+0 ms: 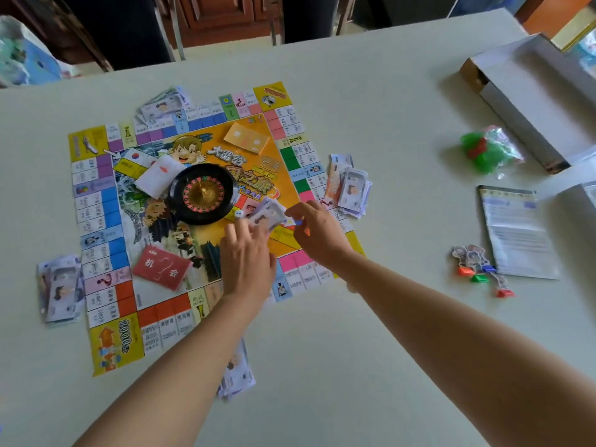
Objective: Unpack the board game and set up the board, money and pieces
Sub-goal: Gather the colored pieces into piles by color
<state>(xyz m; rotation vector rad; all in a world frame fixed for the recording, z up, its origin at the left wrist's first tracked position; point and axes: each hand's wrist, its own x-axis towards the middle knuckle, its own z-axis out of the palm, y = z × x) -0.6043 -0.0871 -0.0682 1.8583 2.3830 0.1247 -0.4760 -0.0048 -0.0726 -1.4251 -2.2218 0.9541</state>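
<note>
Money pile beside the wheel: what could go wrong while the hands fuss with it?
The white die lies right by the left hand; a nudge could send it rolling. The board looks like thin creased paper, so a dragging hand might shift it and the red cards. The notes under the left forearm could get swept off.

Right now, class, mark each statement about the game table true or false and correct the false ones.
The roulette wheel sits on the board. True.
The red card stack lies off the board. False: it lies on the board.
The bag of green and red pieces lies on the table, off the board. True.
The character pieces stand on the board. False: they lie on the table beside the instruction sheet.
The box is closed. False: it lies open.
</note>
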